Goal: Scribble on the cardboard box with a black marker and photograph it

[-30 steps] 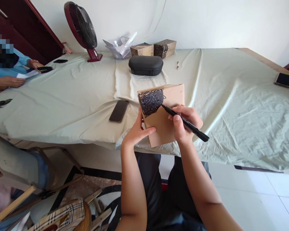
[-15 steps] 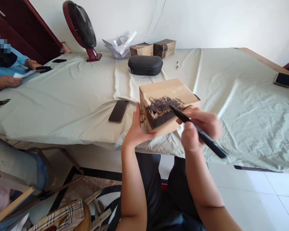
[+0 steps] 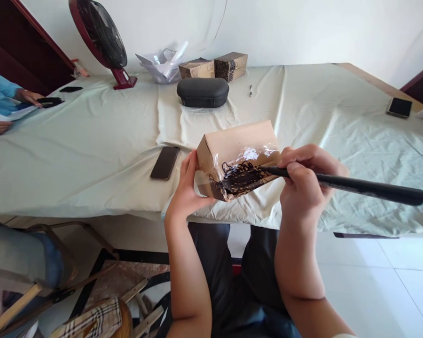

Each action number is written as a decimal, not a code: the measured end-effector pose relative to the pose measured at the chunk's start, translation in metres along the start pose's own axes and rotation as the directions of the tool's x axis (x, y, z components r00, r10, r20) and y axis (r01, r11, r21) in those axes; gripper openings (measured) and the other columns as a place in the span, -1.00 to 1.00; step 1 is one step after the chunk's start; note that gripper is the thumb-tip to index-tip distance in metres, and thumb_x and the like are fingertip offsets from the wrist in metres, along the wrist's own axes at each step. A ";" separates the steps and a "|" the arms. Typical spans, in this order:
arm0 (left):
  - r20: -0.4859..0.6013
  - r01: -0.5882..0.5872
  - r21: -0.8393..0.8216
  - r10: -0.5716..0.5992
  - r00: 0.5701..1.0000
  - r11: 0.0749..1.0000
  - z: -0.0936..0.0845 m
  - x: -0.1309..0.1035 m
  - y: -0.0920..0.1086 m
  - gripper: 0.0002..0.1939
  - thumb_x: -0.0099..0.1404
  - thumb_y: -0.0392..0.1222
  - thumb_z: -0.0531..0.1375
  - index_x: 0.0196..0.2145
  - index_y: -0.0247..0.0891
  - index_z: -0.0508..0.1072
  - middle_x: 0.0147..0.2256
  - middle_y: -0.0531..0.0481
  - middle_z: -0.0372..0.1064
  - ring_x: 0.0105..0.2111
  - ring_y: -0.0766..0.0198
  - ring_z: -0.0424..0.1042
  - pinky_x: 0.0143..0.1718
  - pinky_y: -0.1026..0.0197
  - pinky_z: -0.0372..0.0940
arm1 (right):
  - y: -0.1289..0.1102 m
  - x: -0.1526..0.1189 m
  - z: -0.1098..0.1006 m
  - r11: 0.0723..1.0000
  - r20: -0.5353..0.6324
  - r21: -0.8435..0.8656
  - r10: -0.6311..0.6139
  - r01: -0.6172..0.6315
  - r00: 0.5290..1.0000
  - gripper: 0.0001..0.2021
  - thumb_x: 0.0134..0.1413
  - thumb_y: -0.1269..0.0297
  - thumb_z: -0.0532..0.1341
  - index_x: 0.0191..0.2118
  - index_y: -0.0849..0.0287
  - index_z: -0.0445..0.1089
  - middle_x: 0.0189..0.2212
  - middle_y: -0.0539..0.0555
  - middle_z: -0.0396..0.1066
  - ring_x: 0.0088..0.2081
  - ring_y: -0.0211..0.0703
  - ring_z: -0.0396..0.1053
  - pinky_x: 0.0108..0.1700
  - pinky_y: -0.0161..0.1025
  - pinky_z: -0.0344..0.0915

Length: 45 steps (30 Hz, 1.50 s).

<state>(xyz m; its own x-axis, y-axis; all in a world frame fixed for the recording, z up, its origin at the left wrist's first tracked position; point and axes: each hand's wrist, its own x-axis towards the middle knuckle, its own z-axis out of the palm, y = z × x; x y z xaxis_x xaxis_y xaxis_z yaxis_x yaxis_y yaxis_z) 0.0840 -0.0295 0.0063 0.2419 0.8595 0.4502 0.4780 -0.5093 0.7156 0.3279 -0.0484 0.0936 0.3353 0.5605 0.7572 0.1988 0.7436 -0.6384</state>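
Note:
A brown cardboard box (image 3: 241, 141) with shiny clear tape and dark scribbles along its lower edge is tilted above the front of the cloth-covered table. My left hand (image 3: 188, 190) grips its left end, thumb beneath and fingers on the side. My right hand (image 3: 308, 176) is closed around a long black marker (image 3: 370, 188). The marker's tip meets the box at the scribbled area, near its right part. A dark phone (image 3: 165, 163) lies on the cloth to the left of my left hand.
Behind the box are a black case (image 3: 203, 92), two scribbled boxes (image 3: 231, 65), a plastic basket (image 3: 162, 70) and a fan (image 3: 107, 42). Another phone (image 3: 399, 107) lies at the right. At far left, a person's hands (image 3: 30, 97) hold paper and a phone. Chairs stand lower left.
The box has turned so that more of its plain, taped face shows. My right hand has moved right, and the marker now lies nearly level. The whole view has shifted slightly.

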 end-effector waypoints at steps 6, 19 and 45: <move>0.008 -0.011 0.032 0.011 1.000 0.999 -0.002 0.000 0.001 0.52 0.03 0.03 0.64 0.60 0.20 -0.31 0.58 -0.20 -0.20 0.59 -0.31 -0.11 0.55 -0.32 0.04 | 0.000 0.001 -0.005 0.996 0.087 -0.019 0.085 -0.084 0.993 -0.82 0.15 0.43 0.23 -0.46 0.07 0.43 -0.63 -0.11 0.16 -0.58 -0.26 0.11 -0.51 -0.18 0.02; -0.067 0.055 -0.067 -0.060 0.996 0.996 -0.006 0.000 -0.017 0.43 0.08 0.14 0.59 0.60 0.22 -0.27 0.51 -0.24 -0.11 0.52 -0.29 0.06 0.45 -0.32 0.22 | 0.013 0.013 -0.018 0.998 -0.190 -0.051 0.036 -0.046 0.981 -0.74 0.38 0.13 0.35 -0.37 0.04 0.46 -0.65 -0.14 0.18 -0.69 -0.31 0.12 -0.62 -0.23 0.02; -0.335 0.253 -0.222 -0.318 0.887 0.941 -0.010 -0.006 -0.055 0.46 -0.05 0.04 0.59 0.60 0.12 -0.18 0.45 -0.26 0.05 0.43 -0.27 0.22 0.27 -0.20 0.39 | 0.142 -0.009 -0.003 0.297 0.147 -0.943 0.775 -0.149 0.615 -0.63 0.28 0.37 0.19 0.08 0.12 0.67 0.00 0.24 0.67 0.06 0.17 0.59 -0.01 -0.09 0.43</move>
<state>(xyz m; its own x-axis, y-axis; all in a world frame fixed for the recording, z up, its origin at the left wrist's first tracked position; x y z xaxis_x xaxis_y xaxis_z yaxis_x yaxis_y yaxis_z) 0.0477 -0.0068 -0.0300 -0.2200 0.9103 0.3506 0.3236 -0.2710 0.9066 0.3557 0.0508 -0.0040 0.2246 0.9744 -0.0089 0.8777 -0.2063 -0.4325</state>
